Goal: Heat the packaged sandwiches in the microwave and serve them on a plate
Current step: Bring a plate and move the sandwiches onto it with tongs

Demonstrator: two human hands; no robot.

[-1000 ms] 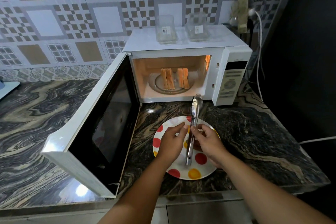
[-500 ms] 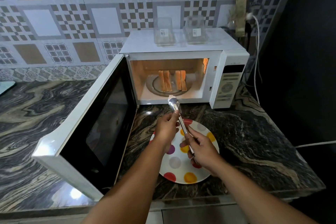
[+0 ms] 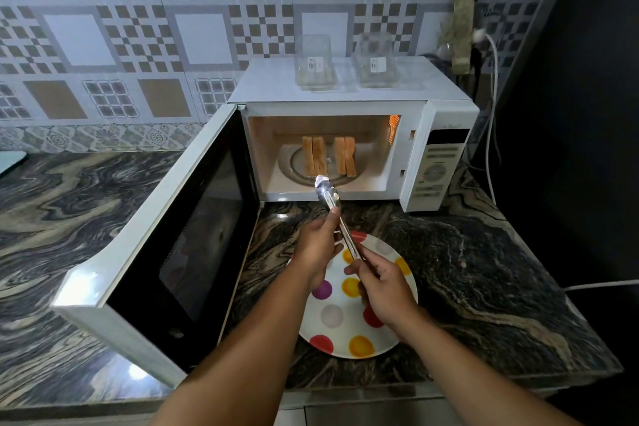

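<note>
Over the plate (image 3: 345, 332) on the surface (image 3: 484, 270), both hands grip closed tongs (image 3: 337, 218): the left hand (image 3: 316, 251) pinches them mid-length, the right hand (image 3: 383, 284) wraps the handle end. Their tips point at the open microwave (image 3: 345, 135). This looks like the serving step. The next move calls for opening the tongs and reaching inside for one sandwich without toppling its neighbour. Two sandwiches (image 3: 328, 156) stand on edge, side by side but apart, on the turntable (image 3: 294, 169), unwrapped, pale orange-brown under the oven light.
</note>
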